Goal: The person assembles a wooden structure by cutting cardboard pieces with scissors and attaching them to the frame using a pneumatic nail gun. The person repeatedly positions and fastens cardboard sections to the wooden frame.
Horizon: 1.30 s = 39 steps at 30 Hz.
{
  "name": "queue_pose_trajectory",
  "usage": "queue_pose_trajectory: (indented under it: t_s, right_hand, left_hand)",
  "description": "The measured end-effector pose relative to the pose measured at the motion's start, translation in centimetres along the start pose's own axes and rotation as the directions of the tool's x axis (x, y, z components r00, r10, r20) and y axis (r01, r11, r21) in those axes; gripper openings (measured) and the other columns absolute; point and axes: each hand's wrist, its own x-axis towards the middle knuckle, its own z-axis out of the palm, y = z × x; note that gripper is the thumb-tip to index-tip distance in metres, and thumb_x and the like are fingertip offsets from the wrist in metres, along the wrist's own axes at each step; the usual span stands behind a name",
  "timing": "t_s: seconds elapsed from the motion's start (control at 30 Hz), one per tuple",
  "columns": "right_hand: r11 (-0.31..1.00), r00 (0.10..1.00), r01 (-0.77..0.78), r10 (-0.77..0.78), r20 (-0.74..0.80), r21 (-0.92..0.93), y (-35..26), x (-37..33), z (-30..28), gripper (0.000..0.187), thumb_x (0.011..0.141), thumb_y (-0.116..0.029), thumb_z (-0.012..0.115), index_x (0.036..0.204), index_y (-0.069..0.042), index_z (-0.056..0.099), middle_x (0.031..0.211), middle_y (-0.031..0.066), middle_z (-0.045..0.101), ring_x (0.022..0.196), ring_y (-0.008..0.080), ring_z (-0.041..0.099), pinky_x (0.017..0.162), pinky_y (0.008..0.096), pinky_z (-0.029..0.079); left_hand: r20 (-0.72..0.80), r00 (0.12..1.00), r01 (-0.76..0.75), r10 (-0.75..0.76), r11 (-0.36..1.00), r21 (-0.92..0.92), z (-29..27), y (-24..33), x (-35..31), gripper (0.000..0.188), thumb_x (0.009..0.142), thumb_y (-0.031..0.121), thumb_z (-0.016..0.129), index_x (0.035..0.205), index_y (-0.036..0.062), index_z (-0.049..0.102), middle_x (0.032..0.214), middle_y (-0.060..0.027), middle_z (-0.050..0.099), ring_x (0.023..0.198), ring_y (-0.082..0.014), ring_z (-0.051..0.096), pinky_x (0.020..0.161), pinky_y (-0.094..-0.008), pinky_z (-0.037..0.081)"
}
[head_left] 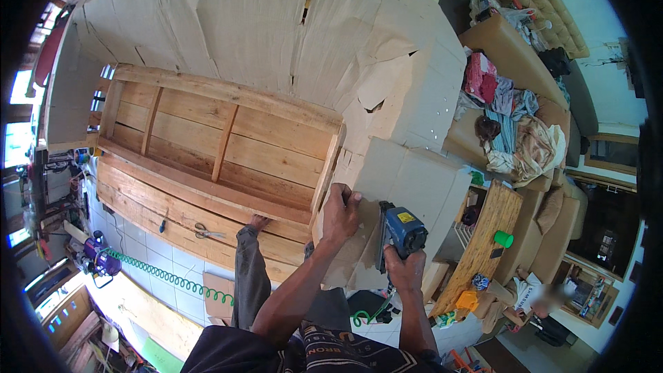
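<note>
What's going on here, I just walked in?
The person's right hand grips a blue air tool over cardboard that covers the right end of a wooden frame. The left hand is at the edge of that cardboard, beside the frame's open middle. Scissors lie on the planks in front.

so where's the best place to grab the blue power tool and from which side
Probably by its handle, coming from the picture's lower edge, as the right hand does now. On the blue power tool, the bulky body sits at the far end; the handle, mostly hidden by that hand, appears to run back from it. The dark strip along the left side seems a poorer hold.
</note>
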Motion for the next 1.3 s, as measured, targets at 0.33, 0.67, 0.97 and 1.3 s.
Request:
queue_pose_trajectory:
  t_s: [0.33, 0.67, 0.97, 1.3]
  right_hand:
    - [0.998, 0.998, -0.03, 0.027, -0.064, -0.05, -1.0, 2.1, -1.5, 0.033, 0.083, -0.025, 0.077, 0.092, 0.006, 0.073, 0.079, 0.0207, 0.074, 0.072, 0.0334, 0.074, 0.068, 0.045, 0.057]
    - [0.996, 0.994, 0.085, -0.087, -0.062, -0.034, -2.1, 3.1, -1.5, 0.026, 0.084, -0.022, 0.074, 0.091, 0.003, 0.074, 0.078, 0.0184, 0.074, 0.071, 0.0319, 0.075, 0.067, 0.0442, 0.058]
    - [0.997, 0.997, 0.056, -0.059, -0.047, -0.061, -4.2, 3.1, -2.3, 0.029, 0.083, -0.024, 0.074, 0.092, 0.003, 0.074, 0.077, 0.0212, 0.074, 0.075, 0.0343, 0.076, 0.069, 0.046, 0.058]
    - [0.999, 0.989, 0.004, 0.001, -0.146, 0.036, -6.8, 10.9, -4.2, 0.033, 0.082, -0.023, 0.073, 0.098, 0.006, 0.073, 0.082, 0.0219, 0.074, 0.077, 0.0333, 0.075, 0.075, 0.0459, 0.057]
  left_hand:
    - [-0.095, 0.993, -0.062, 0.064, 0.998, 0.018, -1.9, -1.1, 0.0, 0.022, 0.098, 0.009, 0.068, 0.103, 0.0004, 0.049, 0.08, -0.0163, 0.057, 0.071, -0.0298, 0.057, 0.067, -0.0432, 0.049]
    - [-0.17, 0.984, 0.053, -0.045, 0.998, 0.044, -2.4, -1.1, -0.2, 0.019, 0.098, 0.007, 0.068, 0.104, 0.0002, 0.051, 0.085, -0.0175, 0.058, 0.077, -0.0308, 0.059, 0.07, -0.044, 0.048]
    - [0.2, 0.947, -0.315, 0.252, 0.603, 0.733, 3.7, 1.2, -2.7, 0.082, 0.091, 0.04, 0.073, 0.159, 0.015, 0.035, 0.166, -0.0289, 0.014, 0.155, -0.0538, 0.006, 0.121, -0.0709, 0.005]
    - [0.183, 0.928, -0.349, 0.323, 0.589, 0.729, 4.8, -0.1, -2.4, 0.091, 0.087, 0.046, 0.078, 0.162, 0.0271, 0.032, 0.167, -0.0324, 0.008, 0.155, -0.0558, 0.003, 0.12, -0.074, 0.008]
